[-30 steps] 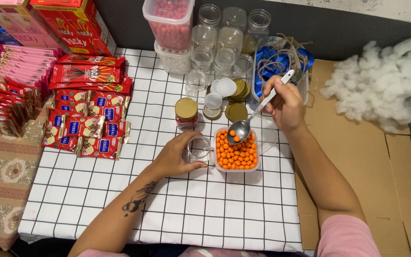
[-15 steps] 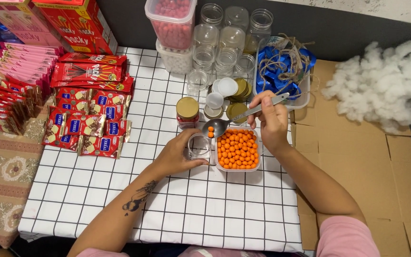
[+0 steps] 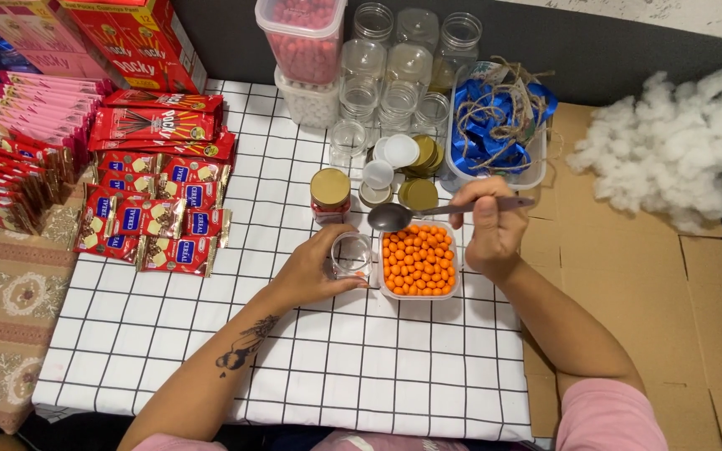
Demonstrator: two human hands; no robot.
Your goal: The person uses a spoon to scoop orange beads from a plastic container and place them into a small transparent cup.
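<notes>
One spoon (image 3: 428,210), one tub of orange candies (image 3: 418,260), one gold-lidded jar (image 3: 330,195), one white fluff heap (image 3: 670,146), two stacked lidded tubs (image 3: 307,58).

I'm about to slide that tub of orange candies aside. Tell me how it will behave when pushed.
The tub looks like thin clear plastic, so it probably flexes. It is low and wide, so unlikely to tip. With no lid, the round orange candies heaped near the rim could roll out if it is jolted.

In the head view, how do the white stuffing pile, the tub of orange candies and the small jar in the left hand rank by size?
1. White stuffing pile, clearly largest.
2. Tub of orange candies.
3. Small clear jar held by the left hand, smallest.
All rest at a similar distance from the camera, so the order looks reliable.
</notes>
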